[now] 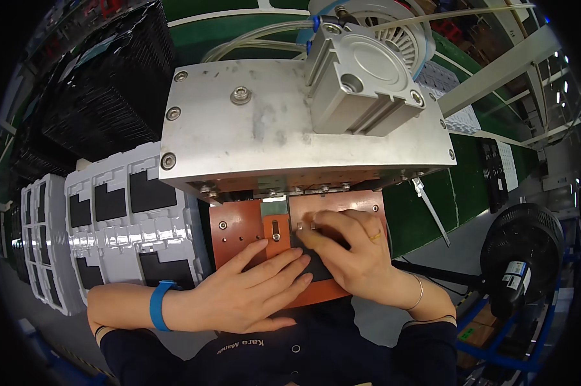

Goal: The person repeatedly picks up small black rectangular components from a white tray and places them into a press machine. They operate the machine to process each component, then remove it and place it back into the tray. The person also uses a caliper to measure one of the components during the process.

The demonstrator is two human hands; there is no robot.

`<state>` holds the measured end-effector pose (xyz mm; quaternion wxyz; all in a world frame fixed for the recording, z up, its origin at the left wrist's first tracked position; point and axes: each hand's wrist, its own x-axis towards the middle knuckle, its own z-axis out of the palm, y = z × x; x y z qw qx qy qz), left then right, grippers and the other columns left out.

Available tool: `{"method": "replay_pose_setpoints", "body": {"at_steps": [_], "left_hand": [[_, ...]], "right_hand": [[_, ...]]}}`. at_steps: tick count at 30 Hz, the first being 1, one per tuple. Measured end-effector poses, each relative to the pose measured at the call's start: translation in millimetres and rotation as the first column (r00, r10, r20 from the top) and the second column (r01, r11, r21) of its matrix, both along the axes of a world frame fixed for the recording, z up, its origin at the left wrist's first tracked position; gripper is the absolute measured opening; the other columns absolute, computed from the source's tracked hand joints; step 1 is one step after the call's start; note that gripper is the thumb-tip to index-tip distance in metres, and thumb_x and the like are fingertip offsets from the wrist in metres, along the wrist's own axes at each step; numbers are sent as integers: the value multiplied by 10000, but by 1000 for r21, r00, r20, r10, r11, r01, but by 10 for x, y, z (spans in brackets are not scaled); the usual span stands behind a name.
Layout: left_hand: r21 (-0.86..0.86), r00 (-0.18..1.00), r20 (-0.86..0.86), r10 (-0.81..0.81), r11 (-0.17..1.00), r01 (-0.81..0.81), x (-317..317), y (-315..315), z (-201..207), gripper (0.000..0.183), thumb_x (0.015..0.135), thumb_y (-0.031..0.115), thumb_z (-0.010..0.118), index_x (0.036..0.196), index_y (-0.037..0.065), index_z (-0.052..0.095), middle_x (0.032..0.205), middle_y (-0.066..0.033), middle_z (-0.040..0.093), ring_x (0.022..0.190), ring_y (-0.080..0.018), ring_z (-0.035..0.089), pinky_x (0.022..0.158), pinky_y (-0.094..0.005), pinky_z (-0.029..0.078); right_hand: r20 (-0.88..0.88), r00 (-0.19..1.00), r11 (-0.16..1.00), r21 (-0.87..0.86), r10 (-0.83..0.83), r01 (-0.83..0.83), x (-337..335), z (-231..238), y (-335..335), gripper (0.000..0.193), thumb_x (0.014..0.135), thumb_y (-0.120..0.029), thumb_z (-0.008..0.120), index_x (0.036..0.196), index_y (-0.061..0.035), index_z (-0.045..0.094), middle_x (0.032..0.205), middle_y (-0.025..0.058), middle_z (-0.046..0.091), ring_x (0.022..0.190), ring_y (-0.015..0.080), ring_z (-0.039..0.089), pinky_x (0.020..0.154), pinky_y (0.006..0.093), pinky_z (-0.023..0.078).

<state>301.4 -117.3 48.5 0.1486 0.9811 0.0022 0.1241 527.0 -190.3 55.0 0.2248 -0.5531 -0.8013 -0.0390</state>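
My left hand (258, 286) lies with its fingers stretched out across an orange-brown base plate (237, 219) and a flat black piece (317, 269). Its fingertips touch the black piece, and its index finger reaches a small orange block (276, 226) with a slotted screw hole. Above the right part of the plate, my right hand (355, 252) is closed in a pinch, thumb and index finger close together. Something small and pale shows at those fingertips, too blurred to name. The palms hide part of the black piece.
A silver metal press housing (264, 132) with a square pneumatic cylinder (374, 74) overhangs the plate's far side. White trays (168, 231) holding black sheets stand at left, with black stacked trays (113, 90) behind. A black fan (522, 251) is at right, over a green bench (409, 225).
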Motion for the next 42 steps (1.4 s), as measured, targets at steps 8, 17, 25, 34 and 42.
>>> {"method": "replay_pose_setpoints", "body": {"at_steps": [8, 17, 25, 34, 42], "left_hand": [[5, 1000, -19, -8, 1000, 8, 12, 13, 33, 605, 908, 532, 553, 1273, 49, 563, 1360, -156, 518, 1318, -281, 455, 1063, -532, 336], [-124, 999, -42, 25, 992, -30, 17, 66, 40, 644, 878, 562, 582, 1298, 73, 559, 1403, -146, 492, 1345, -304, 421, 1076, -532, 306], [-141, 994, -31, 103, 984, -106, 81, 303, 14, 644, 827, 623, 604, 1268, 153, 621, 1408, -131, 496, 1305, -366, 425, 1098, -560, 271], [-148, 993, -47, 112, 982, -118, 89, 297, 31, 590, 844, 607, 594, 1235, 168, 642, 1381, -101, 523, 1277, -351, 448, 1064, -537, 311], [-139, 993, -49, 112, 983, -118, 100, 300, 35, 582, 836, 608, 608, 1217, 170, 653, 1364, -91, 540, 1240, -338, 472, 978, -468, 373]], "right_hand": [[-130, 991, 999, -11, -31, 30, 24, -22, 21, 347, 751, -97, 711, 1096, -92, 671, 1166, 57, 587, 1046, 255, 535, 841, 368, 445], [-211, 977, 984, -177, -14, -25, 212, 71, -322, 370, 717, -263, 792, 1019, -81, 681, 1150, 81, 623, 1038, 261, 575, 847, 360, 490], [-251, 968, 991, -125, 8, -41, 300, 33, 27, 326, 708, -230, 796, 977, -76, 694, 1101, 71, 639, 1006, 256, 581, 845, 353, 492], [-250, 968, 990, -133, 21, -56, 301, 36, 57, 334, 687, -243, 806, 953, -75, 693, 1106, 61, 645, 1003, 231, 581, 827, 336, 481], [-245, 970, 987, -156, 0, -40, 313, 35, 42, 321, 688, -255, 810, 942, -95, 696, 1079, 43, 649, 969, 215, 572, 784, 330, 446]]}}
